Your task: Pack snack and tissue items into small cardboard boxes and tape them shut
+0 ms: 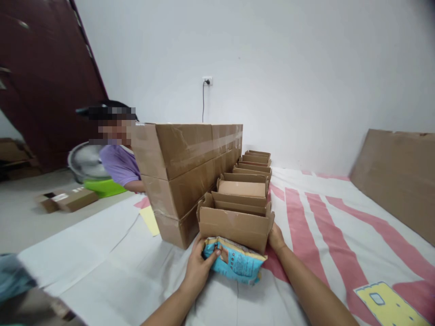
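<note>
Left hand (199, 267), blue packet (238, 265) at box (234, 228) edge

Open sheet right and lower left; cartons wall the centre-left.

The stacked cartons (183, 172) block the way left of the row of small boxes (253, 165), touching it. The striped sheet (316, 213) lies bare at centre right, up to the flat cardboard (397, 181) leaning at the right edge, with a yellow card (387, 305) at lower right. In front of the nearest box (234, 228), the blue packet (236, 265) in the left hand (199, 265) fills the gap. A person (122, 165) sits beyond the cartons, at left.
</note>
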A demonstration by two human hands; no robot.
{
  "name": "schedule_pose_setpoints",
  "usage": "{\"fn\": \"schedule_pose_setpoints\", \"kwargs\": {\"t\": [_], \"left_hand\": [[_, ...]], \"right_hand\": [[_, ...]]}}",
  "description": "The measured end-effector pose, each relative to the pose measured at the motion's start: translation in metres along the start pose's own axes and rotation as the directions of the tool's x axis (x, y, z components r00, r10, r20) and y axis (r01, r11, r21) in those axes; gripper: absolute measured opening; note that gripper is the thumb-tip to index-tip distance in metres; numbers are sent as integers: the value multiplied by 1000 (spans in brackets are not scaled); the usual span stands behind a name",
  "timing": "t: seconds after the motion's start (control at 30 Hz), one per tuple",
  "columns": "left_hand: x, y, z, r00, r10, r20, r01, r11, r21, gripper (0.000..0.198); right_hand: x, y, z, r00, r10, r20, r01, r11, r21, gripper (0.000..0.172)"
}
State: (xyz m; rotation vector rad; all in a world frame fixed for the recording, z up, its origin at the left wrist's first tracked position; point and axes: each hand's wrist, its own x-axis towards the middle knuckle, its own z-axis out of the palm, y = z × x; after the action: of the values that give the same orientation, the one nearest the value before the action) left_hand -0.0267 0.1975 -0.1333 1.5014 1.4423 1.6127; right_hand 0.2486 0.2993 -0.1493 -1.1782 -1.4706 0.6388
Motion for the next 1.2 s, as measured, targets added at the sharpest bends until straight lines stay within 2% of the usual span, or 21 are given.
{"fn": "schedule_pose_setpoints", "kwargs": {"t": [0.17, 0.37, 0.6, 0.77, 0.93, 1.07, 1.2], "left_hand": [[1, -1, -1, 999, 16, 35, -15, 1000, -23, 47], [4, -6, 0, 1000, -4, 24, 5, 999, -51, 46], [6, -7, -1, 1000, -14, 12, 15, 999, -49, 48], [7, -4, -2, 1000, -9, 2, 10, 999, -39, 44], [8, 0, -3, 1000, 2, 28, -1, 999, -36, 41], [8, -1, -3, 1000, 6, 18, -5, 999, -41, 43], [8, 4, -4, 1000, 8, 21, -8, 1000, -24, 44]], "right_hand": [[0, 3, 1, 999, 5, -39, -6, 999, -33, 71], [1, 6, 1, 997, -46, -56, 44, 998, -47, 76], [0, 3, 2, 991, -132, -22, 131, 991, -15, 76], [-3, -3, 3, 978, -208, 30, 207, 978, 23, 70], [-5, -4, 3, 985, -169, -25, 168, 986, -15, 66], [-6, -6, 3, 986, -165, 3, 165, 986, -5, 60], [-5, -7, 3, 985, -170, 24, 170, 985, 9, 64]]}}
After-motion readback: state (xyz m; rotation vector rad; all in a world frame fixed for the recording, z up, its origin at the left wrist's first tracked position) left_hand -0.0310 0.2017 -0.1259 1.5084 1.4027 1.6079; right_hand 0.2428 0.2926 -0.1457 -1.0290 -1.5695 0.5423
